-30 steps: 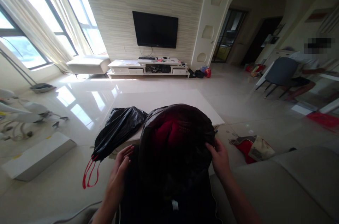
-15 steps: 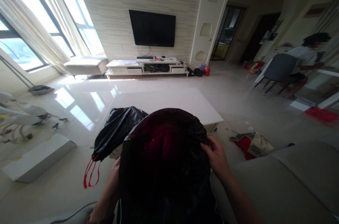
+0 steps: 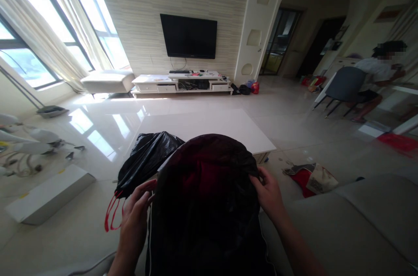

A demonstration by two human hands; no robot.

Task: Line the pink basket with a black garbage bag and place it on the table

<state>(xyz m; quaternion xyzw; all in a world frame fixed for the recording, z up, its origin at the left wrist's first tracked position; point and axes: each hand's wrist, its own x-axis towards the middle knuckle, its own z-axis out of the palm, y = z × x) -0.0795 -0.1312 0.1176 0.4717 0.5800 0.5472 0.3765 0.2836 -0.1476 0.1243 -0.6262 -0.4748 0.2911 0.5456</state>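
In front of me a large black plastic bag stands with its mouth spread wide; something dark red shows dimly inside. My right hand pinches the bag's right rim between thumb and fingers. At the left edge, my left hand has its fingers curled against the rim, part of the fingertips hidden by the plastic. A second black drawstring bag lies on the low white table, behind my left hand. Its red drawstring hangs down over the side.
A grey sofa is at right, with a red and beige cloth item on the floor beside it. A long white box lies at left. Far right, a person sits on a dark chair. A TV stand is against the wall.
My left hand has moved up along the bag's left edge, and more of its fingers show. The right hand stays on the rim. The seated person's arm has shifted a little.
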